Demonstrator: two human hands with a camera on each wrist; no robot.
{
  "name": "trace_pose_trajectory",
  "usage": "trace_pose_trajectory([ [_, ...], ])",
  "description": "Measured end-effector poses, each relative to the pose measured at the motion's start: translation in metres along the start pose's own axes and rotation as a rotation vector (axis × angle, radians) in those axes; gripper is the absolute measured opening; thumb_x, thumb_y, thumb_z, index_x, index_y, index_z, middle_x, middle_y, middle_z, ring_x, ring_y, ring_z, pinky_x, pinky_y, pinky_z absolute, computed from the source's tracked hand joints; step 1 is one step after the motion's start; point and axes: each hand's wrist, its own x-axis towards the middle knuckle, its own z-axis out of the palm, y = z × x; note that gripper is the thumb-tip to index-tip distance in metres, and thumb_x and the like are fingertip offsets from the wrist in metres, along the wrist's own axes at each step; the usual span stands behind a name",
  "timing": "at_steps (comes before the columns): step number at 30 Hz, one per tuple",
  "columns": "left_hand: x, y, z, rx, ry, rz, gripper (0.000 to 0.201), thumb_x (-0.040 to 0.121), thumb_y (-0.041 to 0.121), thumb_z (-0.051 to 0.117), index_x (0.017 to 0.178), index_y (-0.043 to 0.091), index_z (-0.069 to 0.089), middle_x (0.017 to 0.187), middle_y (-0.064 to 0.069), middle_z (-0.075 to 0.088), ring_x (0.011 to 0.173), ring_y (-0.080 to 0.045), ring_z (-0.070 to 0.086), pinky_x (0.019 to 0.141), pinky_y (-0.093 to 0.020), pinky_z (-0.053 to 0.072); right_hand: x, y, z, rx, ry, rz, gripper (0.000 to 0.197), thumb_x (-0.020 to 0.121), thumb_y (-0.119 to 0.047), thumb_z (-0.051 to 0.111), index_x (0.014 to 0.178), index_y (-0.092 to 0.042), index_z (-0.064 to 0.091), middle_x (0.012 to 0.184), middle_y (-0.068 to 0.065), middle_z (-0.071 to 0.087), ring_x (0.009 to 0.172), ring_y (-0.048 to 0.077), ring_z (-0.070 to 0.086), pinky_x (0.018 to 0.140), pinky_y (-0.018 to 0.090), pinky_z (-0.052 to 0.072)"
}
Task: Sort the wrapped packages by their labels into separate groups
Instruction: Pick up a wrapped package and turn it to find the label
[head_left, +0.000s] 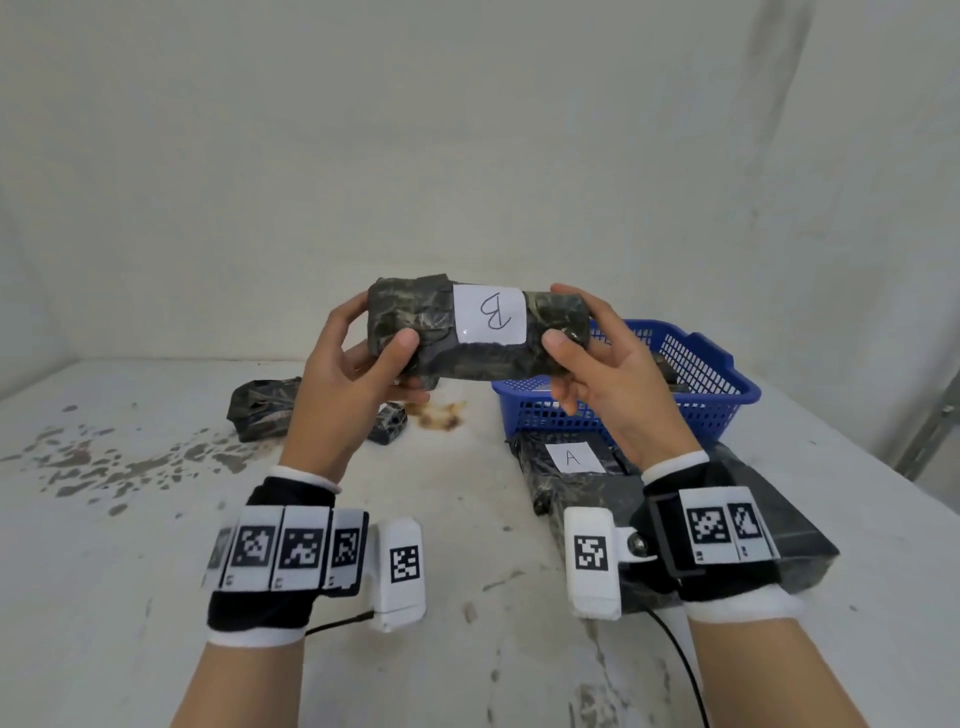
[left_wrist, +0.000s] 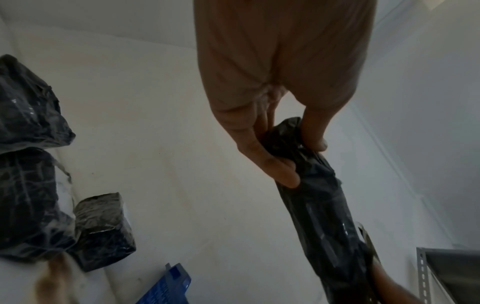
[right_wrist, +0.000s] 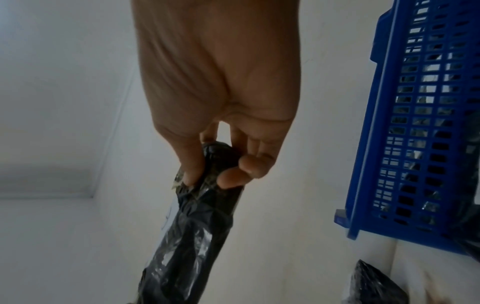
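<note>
Both hands up in front of the chest, forearms raised off the surface (head_left: 130, 519), palms facing each other. L hand (head_left: 343, 384) grips the left end of the B-labelled package (head_left: 415, 332): thumb on the near face, fingers curled round behind. R hand (head_left: 608, 374) does the same at the right end, thumb just beside the white label (head_left: 491, 314), w/ "B" reading sideways. Package is held level in mid-air, above the surface & clear of it. A-labelled package (head_left: 566, 467) lies below the R wrist, in front of the blue basket (head_left: 696, 384). Two more dark packages (head_left: 262, 408) sit on the surface under the L hand, labels not visible.
</note>
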Motion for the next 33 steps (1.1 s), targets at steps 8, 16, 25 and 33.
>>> trace_pose_trajectory([
  [8,0.0,-0.006,0.005,0.01,0.004,0.029,0.039,0.096,0.022,0.055,0.134,0.01,0.051,0.096,-0.008,0.072,0.065,-0.02,0.069,0.06,-0.029,0.058,-0.005,0.005,0.007,-0.021,0.107,-0.016,0.044,0.09,-0.027,0.069,0.132,-0.029,0.058,0.092,0.003,0.07,0.051,0.013,0.047,0.045,0.023,0.043],
  [16,-0.005,-0.015,0.009,0.079,0.008,0.011,0.028,0.1,0.023,0.049,0.124,0.01,0.053,0.094,-0.004,0.069,0.062,-0.02,0.067,0.055,-0.029,0.055,-0.01,0.01,0.024,-0.126,0.183,-0.076,0.044,0.088,-0.026,0.075,0.128,-0.021,0.057,0.103,-0.008,0.068,0.08,-0.003,0.067,0.068,0.013,0.052],
  [25,-0.008,-0.019,0.024,0.17,0.047,0.03,0.047,0.085,0.024,0.071,0.122,0.012,0.045,0.094,0.003,0.062,0.059,-0.005,0.066,0.047,-0.019,0.051,-0.014,0.009,0.032,-0.211,0.291,-0.086,0.062,0.075,-0.039,0.085,0.126,-0.024,0.054,0.111,-0.011,0.067,0.096,-0.005,0.066,0.082,0.018,0.056],
  [33,-0.014,-0.015,0.032,0.191,0.073,0.058,0.052,0.081,0.03,0.075,0.121,0.015,0.045,0.1,0.005,0.063,0.076,-0.004,0.064,0.049,-0.012,0.046,-0.019,0.004,0.04,-0.227,0.352,-0.125,0.066,0.069,-0.038,0.089,0.121,-0.023,0.052,0.095,-0.019,0.066,0.086,-0.008,0.066,0.079,0.019,0.056],
])
